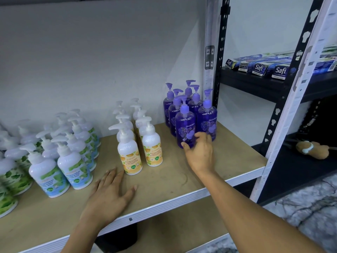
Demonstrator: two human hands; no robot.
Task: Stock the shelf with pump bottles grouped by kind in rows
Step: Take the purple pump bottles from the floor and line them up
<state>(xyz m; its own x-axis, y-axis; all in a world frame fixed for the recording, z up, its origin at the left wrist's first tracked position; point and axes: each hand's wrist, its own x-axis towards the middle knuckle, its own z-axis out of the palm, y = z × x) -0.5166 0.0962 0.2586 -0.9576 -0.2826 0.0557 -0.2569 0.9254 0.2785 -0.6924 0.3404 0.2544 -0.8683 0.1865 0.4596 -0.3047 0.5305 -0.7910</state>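
Several purple pump bottles stand in two rows at the right end of the wooden shelf (228, 161). My right hand (199, 152) grips the base of the front left purple bottle (184, 123), which stands upright on the board. White bottles with orange labels (129, 154) form two rows in the middle. White bottles with blue-green labels (74, 167) and green leaf labels (11, 178) stand in rows to the left. My left hand (111, 194) rests flat on the shelf board in front of the orange-label bottles, fingers spread.
A white upright post (291, 92) bounds the shelf on the right. Beyond it a black rack (255, 79) carries boxed toothpaste (262, 67), with a brown soft toy (312, 149) on the level below. A lower wooden shelf (182, 234) shows beneath.
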